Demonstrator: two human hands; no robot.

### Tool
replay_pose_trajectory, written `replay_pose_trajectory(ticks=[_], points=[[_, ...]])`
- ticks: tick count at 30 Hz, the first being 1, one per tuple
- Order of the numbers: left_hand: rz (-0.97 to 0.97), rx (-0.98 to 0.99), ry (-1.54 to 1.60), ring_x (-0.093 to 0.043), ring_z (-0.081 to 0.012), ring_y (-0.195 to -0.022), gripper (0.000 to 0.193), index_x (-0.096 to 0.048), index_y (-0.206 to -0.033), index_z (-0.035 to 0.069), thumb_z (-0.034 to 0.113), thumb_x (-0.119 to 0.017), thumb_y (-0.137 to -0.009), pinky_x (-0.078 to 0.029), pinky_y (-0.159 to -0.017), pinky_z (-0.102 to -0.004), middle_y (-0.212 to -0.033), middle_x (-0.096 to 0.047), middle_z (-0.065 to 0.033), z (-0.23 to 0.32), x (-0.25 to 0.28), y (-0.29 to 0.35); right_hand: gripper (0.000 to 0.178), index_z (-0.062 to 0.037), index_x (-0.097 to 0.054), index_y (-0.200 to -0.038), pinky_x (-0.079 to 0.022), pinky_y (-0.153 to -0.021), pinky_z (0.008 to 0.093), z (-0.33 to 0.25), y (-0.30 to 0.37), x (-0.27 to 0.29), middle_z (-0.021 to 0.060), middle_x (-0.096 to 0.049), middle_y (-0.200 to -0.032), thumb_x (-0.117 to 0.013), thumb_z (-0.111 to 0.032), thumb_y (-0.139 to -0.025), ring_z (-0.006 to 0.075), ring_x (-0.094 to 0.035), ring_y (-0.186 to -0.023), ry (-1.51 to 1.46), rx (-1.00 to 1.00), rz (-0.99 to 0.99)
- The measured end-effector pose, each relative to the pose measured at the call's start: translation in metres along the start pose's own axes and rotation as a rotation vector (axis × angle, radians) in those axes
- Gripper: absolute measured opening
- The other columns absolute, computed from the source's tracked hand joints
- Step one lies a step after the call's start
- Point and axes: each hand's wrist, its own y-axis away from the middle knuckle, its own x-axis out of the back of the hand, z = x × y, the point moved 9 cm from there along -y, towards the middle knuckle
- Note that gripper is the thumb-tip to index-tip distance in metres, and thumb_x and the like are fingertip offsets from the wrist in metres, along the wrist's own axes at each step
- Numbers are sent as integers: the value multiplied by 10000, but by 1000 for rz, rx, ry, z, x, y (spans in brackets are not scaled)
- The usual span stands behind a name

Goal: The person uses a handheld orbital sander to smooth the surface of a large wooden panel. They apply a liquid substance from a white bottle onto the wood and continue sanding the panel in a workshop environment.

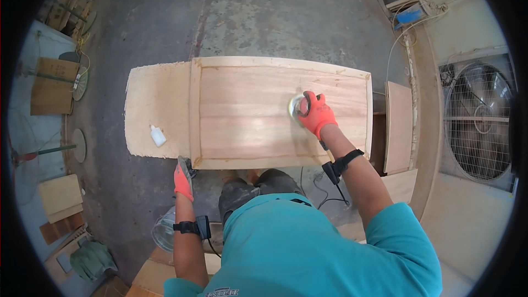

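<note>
A framed wooden panel (247, 115) lies flat in front of me, pale strips bordering its pinkish face. My right hand (318, 115), in a coral glove with dark fingertips, is closed over a round power sander (297, 106). The sander's disc rests on the panel, right of its middle. At the near left corner, my left hand (183, 179), in a matching glove, grips the near edge where the panel meets a rough-edged board (159, 93). Its fingertips are partly hidden. A white squeeze bottle (158, 136) lies on that board.
A large caged fan (477, 118) stands at the right wall, with a leaning wood sheet (399, 126) nearer. By my left forearm is a clear bucket (164, 230). A cord (333, 199) trails from the sander side. Boards (59, 197) lie along the left.
</note>
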Motion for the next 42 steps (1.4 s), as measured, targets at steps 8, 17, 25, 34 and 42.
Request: replay_pose_trajectory(ticks=[8,17,25,34,42], points=[[16,26,-150,-613,-184,-1048,598,-573,-1375,49,548,-473,-1061,-473,-876,-326,-1273,-641,-53,-4,-6,-9,722,-205,-459,-1462,-542,-984,481,38,-51,41,267,-475,-1415,-726,-385,-816,447,-644,-1152,-57,-190,123],[44,25,-230,-675,-157,-959,578,-610,-1361,126,591,-474,-1045,-524,-766,-309,-1148,-715,-23,-6,-9,-13,754,-202,-431,-1498,-534,-995,481,80,-60,47,278,-462,-1435,-717,-387,-825,445,-642,-1167,-76,-289,169],[-17,129,-239,-544,-211,-1246,689,-486,-1520,48,558,-463,-1057,-420,-1061,-363,-1443,-570,-60,18,-35,24,740,-194,-440,-1474,-518,-1022,488,128,-73,65,273,-487,-1412,-727,-424,-832,427,-623,-1209,-92,-413,220],[-4,68,-290,-548,-184,-1236,656,-505,-1491,22,527,-447,-1077,-428,-1052,-335,-1385,-597,-67,-10,-8,-3,839,-190,-408,-1494,-515,-1035,474,165,-62,66,259,-480,-1419,-778,-402,-772,420,-592,-1248,-120,-444,246],[-118,69,-134,-568,-167,-1210,596,-523,-1457,-30,439,-421,-1105,-439,-1057,-333,-1344,-629,-75,-18,-4,-9,839,-210,-394,-1510,-512,-1031,481,196,-55,74,268,-468,-1436,-762,-406,-783,436,-602,-1237,-141,-563,357]])
